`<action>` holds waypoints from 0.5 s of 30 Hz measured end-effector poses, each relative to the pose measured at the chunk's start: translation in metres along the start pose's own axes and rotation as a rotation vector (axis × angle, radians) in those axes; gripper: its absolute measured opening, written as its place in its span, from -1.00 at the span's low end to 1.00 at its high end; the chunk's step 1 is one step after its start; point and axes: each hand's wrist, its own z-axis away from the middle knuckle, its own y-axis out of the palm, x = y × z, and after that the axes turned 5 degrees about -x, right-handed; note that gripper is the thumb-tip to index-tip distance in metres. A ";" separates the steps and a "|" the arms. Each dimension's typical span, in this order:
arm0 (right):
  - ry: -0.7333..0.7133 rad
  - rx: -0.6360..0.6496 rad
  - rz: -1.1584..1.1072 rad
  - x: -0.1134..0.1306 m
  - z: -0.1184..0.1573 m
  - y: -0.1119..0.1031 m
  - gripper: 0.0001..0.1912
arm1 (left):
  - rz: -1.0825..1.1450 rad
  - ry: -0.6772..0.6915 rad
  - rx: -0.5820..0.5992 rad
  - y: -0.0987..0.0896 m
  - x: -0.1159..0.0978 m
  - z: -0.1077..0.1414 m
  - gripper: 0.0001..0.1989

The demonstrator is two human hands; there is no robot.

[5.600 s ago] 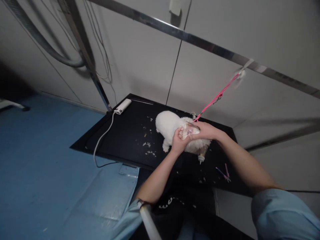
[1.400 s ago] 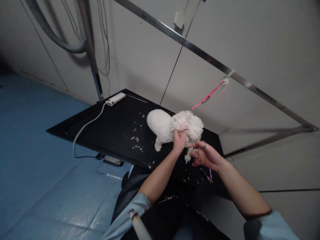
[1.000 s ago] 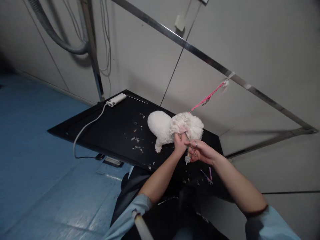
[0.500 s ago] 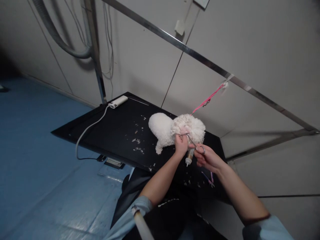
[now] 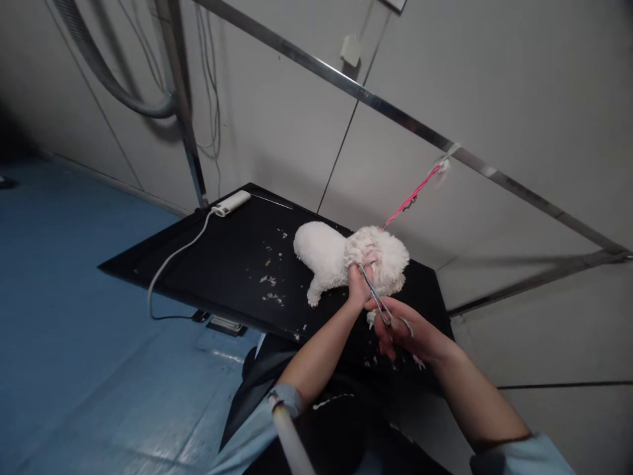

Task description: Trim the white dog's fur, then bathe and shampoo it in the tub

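Two bare hands meet at the white curly-coated dog (image 5: 321, 247), right of centre in the frame. The right hand (image 5: 413, 328) has its fingers bent around a ring-handled tool (image 5: 378, 299), scissors or a clamp, too small to tell; one ring sits at a finger. The left hand (image 5: 359, 287) is pressed to the side of the dog's head, below the pinkish skin (image 5: 370, 253); whether its fingertips pinch the ear or fur, I cannot tell. The tool's tips reach right beside that hand.

That closeness is the main risk: a head toss or a slip of the rings could drive the metal into tender skin or nip a left-hand finger. The pink leash (image 5: 410, 200) runs up to the metal bar (image 5: 395, 115); it could check a lunge, but probably not a quick twist.

Under the right hand, a white nozzle (image 5: 370, 319) pokes out, and a sleeve or wrist bump could tip it. Hair clippings (image 5: 270, 282) dot the black bench (image 5: 163, 257) at centre. Farther left lies a white corded device (image 5: 232, 204), its cord (image 5: 165, 267) looping over the near edge, where a snag could drag it down.
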 end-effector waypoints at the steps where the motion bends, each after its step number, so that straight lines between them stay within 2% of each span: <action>1: -0.018 0.001 0.002 -0.003 -0.003 -0.005 -0.38 | 0.028 -0.005 0.015 0.001 0.000 0.002 -0.94; 7: -0.007 -0.188 -0.154 -0.020 -0.014 -0.033 -0.42 | 0.079 -0.071 0.020 0.005 0.002 0.003 -0.82; 15: 0.147 -0.312 -0.145 -0.006 -0.027 -0.025 -0.55 | -0.086 -0.094 -0.026 0.002 0.008 0.005 -0.73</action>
